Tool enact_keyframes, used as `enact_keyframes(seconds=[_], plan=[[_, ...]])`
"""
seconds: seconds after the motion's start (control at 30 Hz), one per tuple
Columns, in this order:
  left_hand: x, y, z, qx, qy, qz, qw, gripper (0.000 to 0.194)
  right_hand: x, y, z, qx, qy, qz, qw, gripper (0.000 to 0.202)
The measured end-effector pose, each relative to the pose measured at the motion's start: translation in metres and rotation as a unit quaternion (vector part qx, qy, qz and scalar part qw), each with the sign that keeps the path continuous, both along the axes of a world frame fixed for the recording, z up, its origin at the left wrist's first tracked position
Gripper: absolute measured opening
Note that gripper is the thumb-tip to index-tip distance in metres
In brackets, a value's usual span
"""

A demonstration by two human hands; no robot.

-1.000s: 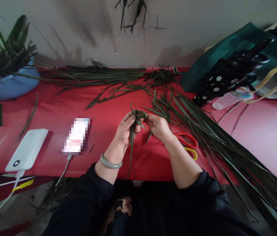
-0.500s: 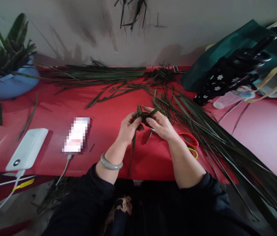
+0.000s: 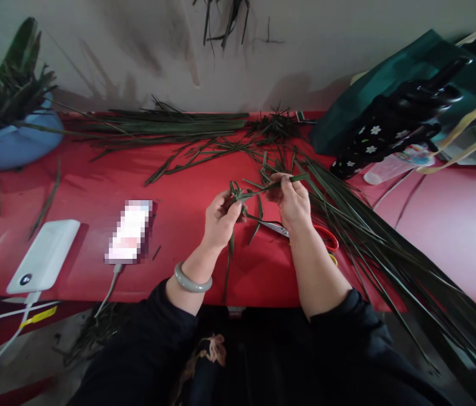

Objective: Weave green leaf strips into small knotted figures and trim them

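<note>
Between thumb and fingers, my left hand (image 3: 223, 215) pinches a small folded knot of green leaf strips (image 3: 236, 193), with loops standing up and one tail hanging down. My right hand (image 3: 290, 197) is closed on a leaf strip (image 3: 275, 185) that runs taut from the knot; its free end pokes out to the right past the fingers. Scissors (image 3: 277, 227) with red and yellow handles lie on the table under my right wrist, their blades pointing left. A short leaf piece lies beside the blades.
Long leaves (image 3: 356, 225) spread over the right of the red table (image 3: 187, 254), more strips (image 3: 170, 127) along the wall. At left are a phone (image 3: 130, 231), a white power bank (image 3: 45, 256) and a blue basin (image 3: 18, 141). A flowered black bottle (image 3: 368, 138) and green bag (image 3: 334, 124) stand right.
My right hand has moved away from the left, up and to the right, drawing the leaf strip out straight. The scissors' blades now show. My left hand stays nearly in place.
</note>
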State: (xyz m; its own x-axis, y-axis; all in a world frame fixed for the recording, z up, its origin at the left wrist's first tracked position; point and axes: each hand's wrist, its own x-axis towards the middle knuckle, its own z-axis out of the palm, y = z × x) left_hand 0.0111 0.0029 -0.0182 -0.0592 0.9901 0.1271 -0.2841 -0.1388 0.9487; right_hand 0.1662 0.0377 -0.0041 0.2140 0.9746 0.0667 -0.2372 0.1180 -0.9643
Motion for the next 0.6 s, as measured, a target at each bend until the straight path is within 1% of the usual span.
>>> enact_keyframes(seconds=[0.07, 0.17, 0.27, 0.33, 0.4, 0.53, 0.6], plan=[[-0.001, 0.001, -0.001, 0.006, 0.027, 0.016, 0.999, 0.031, 0.0, -0.001, 0.001, 0.006, 0.011, 0.021, 1.0, 0.037], [-0.002, 0.001, -0.002, 0.009, 0.108, 0.038, 0.993, 0.032, 0.0, -0.002, 0.002, -0.004, 0.005, 0.047, 0.999, 0.037], [-0.003, -0.002, -0.001, 0.02, 0.157, 0.049, 0.986, 0.025, 0.002, 0.001, -0.001, -0.015, 0.007, 0.029, 0.999, 0.037], [-0.002, -0.004, 0.001, 0.035, 0.156, 0.041, 0.986, 0.023, 0.004, 0.004, -0.006, -0.022, 0.016, 0.0, 1.0, 0.036], [0.0, -0.007, 0.004, 0.043, 0.138, 0.021, 0.989, 0.024, 0.005, 0.008, -0.012, -0.026, 0.025, -0.027, 0.999, 0.035], [0.004, -0.011, 0.006, 0.028, 0.082, -0.038, 0.996, 0.028, 0.006, 0.013, -0.02, -0.032, 0.024, -0.055, 0.998, 0.036], [0.006, -0.012, 0.007, 0.022, 0.079, -0.055, 0.995, 0.034, 0.006, 0.015, -0.022, -0.031, 0.021, -0.068, 0.997, 0.036]])
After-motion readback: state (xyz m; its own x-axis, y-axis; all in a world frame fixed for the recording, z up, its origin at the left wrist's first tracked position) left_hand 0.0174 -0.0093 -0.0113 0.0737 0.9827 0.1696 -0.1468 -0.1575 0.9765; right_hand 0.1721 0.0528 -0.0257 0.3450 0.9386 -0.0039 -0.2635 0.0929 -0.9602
